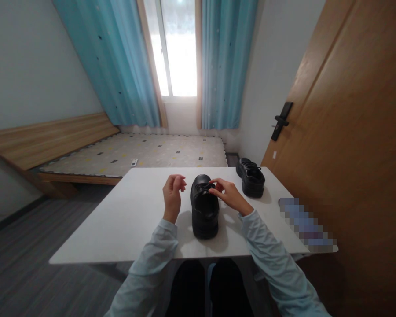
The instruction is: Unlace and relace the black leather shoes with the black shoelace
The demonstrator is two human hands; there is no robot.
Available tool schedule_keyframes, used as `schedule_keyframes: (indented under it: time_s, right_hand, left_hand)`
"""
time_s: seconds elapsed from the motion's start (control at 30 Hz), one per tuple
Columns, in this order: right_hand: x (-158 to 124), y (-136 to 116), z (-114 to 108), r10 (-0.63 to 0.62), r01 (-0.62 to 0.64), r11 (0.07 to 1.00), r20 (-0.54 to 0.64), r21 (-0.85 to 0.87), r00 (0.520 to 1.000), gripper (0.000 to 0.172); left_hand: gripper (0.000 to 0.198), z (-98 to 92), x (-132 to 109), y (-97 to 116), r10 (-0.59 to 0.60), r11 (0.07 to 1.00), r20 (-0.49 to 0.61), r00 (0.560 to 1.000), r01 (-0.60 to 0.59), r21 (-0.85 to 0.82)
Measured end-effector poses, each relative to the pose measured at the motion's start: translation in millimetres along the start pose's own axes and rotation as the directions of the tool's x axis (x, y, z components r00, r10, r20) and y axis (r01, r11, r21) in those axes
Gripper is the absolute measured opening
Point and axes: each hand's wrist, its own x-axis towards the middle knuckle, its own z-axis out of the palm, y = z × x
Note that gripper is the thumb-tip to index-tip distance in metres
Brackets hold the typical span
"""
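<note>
A black lace-up shoe [203,211] stands on the white table [125,220] right in front of me, heel toward me. My right hand [229,195] rests at its laces, thumb and forefinger pinched on a lace. Just left of the shoe, my left hand [172,193] is raised with fingers curled and thumb meeting fingertips; what they pinch is too small to make out. A second black shoe [251,177] sits at the table's far right corner.
A blurred flat object [305,224] lies near the table's right edge. A wooden door [350,132] with a dark handle stands close on the right. Beyond the table are a low bed [135,154], teal curtains and a bright window.
</note>
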Motion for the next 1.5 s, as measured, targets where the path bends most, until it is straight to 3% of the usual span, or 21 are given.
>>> schedule_keyframes:
  time_s: [0.13,0.3,0.4,0.53,0.7,0.87,1.13,1.33,1.5]
  right_hand:
    - [1,1,1,0.018,-0.017,1.0,-0.031,0.023,0.999,0.032]
    - [3,5,0,0.063,-0.065,0.998,-0.133,-0.005,0.989,0.021]
    - [3,9,0,0.072,-0.08,0.994,-0.115,-0.071,0.991,0.013]
    - [4,16,2,0.125,-0.124,0.992,-0.059,0.015,0.99,0.013]
    - [7,28,6,0.197,-0.186,0.967,-0.05,0.176,0.979,0.018]
    - [9,31,8,0.183,-0.167,0.959,-0.048,0.229,0.982,0.025]
    - [11,29,10,0.191,-0.162,0.935,-0.065,0.316,0.979,0.024]
    - [14,24,9,0.204,-0.137,0.93,-0.169,0.34,0.964,0.017]
    - [12,18,8,0.257,-0.18,0.809,-0.061,0.559,0.965,0.018]
  left_hand:
    - [0.026,0.1,4,-7,-0.119,0.943,0.079,0.99,0.088,0.322]
    - [0.033,-1.0,3,-16,-0.183,0.875,0.196,0.963,0.068,0.479]
    - [0.035,-1.7,2,-18,-0.237,0.866,0.266,0.934,0.08,0.493]
    - [0.034,-2.0,3,-20,-0.291,0.877,0.301,0.908,0.127,0.464]
    - [0.036,0.4,2,-18,-0.272,0.891,0.319,0.908,0.113,0.439]
    - [0.034,3.9,-1,-15,-0.246,0.902,0.365,0.898,0.074,0.425]
    - [0.032,4.8,-3,-16,-0.255,0.898,0.383,0.888,0.071,0.433]
    - [0.031,4.5,-3,-16,-0.251,0.896,0.398,0.882,0.055,0.441]
    - [0.03,4.7,-3,-16,-0.261,0.894,0.392,0.882,0.067,0.443]
